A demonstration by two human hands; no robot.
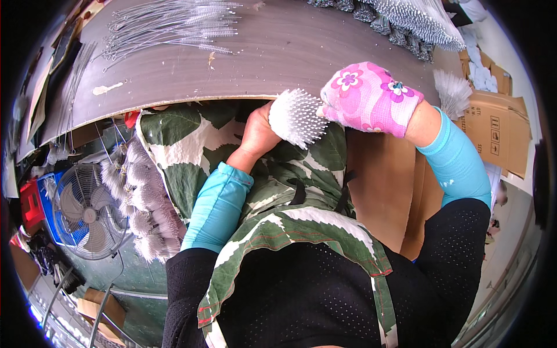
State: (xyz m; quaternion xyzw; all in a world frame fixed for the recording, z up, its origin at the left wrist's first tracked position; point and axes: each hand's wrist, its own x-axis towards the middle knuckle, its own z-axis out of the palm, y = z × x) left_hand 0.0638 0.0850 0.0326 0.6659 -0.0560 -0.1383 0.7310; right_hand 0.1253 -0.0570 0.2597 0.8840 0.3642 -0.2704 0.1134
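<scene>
Just below the table's front edge, my bare left hand [259, 132] is closed round a bundle of thin wire brushes [297, 119]. Their white bristled ends face up and fan out in a round head; the rest of the bundle is hidden. My right hand [371, 98] wears a pink glove with a flower pattern. Its fingertips are pinched together against the right side of the bristles; what is between them, if anything, does not show. Loose wire brushes with looped ends [168, 26] lie spread on the table at the far left.
The brown table [255, 72] curves across the top. More brush bundles [400, 23] are stacked at its far right. Bristled bundles [148, 197] hang at the left beside a fan [90, 214]. Cardboard boxes [493, 130] stand at the right.
</scene>
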